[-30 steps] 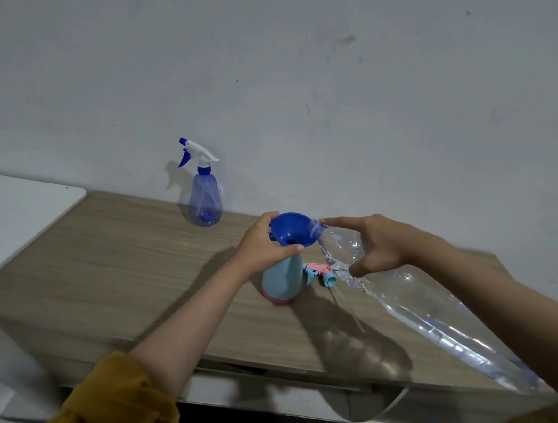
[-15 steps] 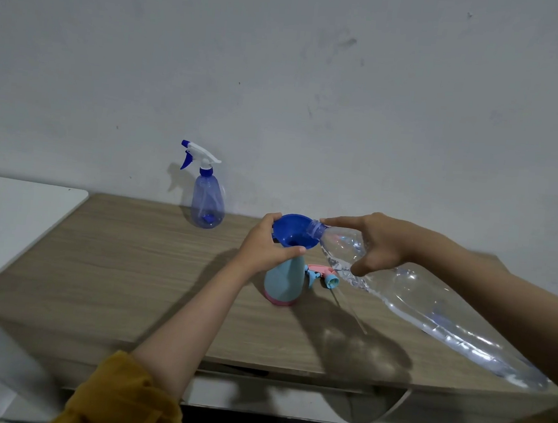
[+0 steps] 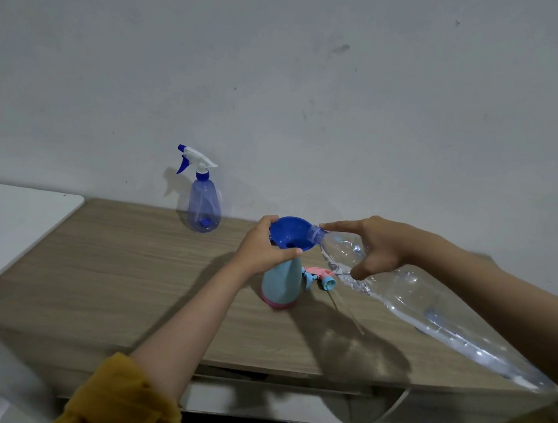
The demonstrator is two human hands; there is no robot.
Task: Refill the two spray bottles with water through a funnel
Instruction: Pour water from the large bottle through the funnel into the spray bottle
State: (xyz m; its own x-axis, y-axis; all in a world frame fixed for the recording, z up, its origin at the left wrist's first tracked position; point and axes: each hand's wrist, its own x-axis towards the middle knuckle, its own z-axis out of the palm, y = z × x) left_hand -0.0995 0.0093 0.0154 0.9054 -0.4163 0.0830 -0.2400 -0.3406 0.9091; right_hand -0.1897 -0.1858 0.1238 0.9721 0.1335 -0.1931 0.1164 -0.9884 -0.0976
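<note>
Funnel [image 3: 291, 233], deep blue plastic with a dark hole at its base, sits upright in the neck of a pale blue spray bottle [image 3: 282, 283] that has a pink band round its foot. That bottle stands near the middle of the wooden desk [image 3: 116, 265], its trigger head off. Left hand [image 3: 261, 246] curls round the funnel rim and the bottle neck, thumb to the front, fingers behind. Right hand [image 3: 373, 248] grips the shoulder of a large clear plastic bottle [image 3: 430, 310], thumb below and forefinger stretched along the top toward the open mouth. This bottle is tilted, base low toward the person, mouth raised and resting at the funnel's right rim. Water lies along its lower side; the level inside the pale blue bottle cannot be told through its opaque wall.

Pink and light blue trigger head [image 3: 321, 277] lies on the desk just right of the pale bottle, its thin tube trailing toward the front. Second spray bottle [image 3: 204, 202], translucent blue with a white and blue trigger fitted, stands upright at the back by the wall [image 3: 281, 78], well apart from the hands. It looks nearly empty.
</note>
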